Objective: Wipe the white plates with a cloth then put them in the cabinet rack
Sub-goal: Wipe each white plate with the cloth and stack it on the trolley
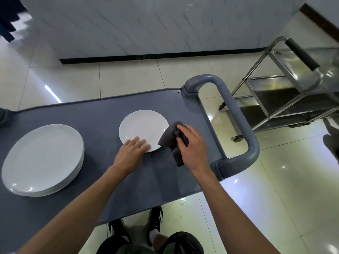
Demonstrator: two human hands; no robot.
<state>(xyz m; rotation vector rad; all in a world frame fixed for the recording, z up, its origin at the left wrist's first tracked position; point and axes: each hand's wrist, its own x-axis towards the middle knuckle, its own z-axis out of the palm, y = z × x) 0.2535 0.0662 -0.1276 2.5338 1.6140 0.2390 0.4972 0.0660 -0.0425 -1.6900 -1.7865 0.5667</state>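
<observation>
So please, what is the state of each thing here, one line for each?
single white plate: flat on the grey cart top, right way up.
plate stack: piled on the cart top, apart from the single plate.
grey cloth: bunched, overlapping the plate's right rim.
left hand: fingers pressing the plate's near rim.
right hand: gripping the cloth.

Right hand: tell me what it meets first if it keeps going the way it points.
The right hand, gripping the grey cloth, points up-left at the single white plate; the cloth probably meets its right rim first.
</observation>
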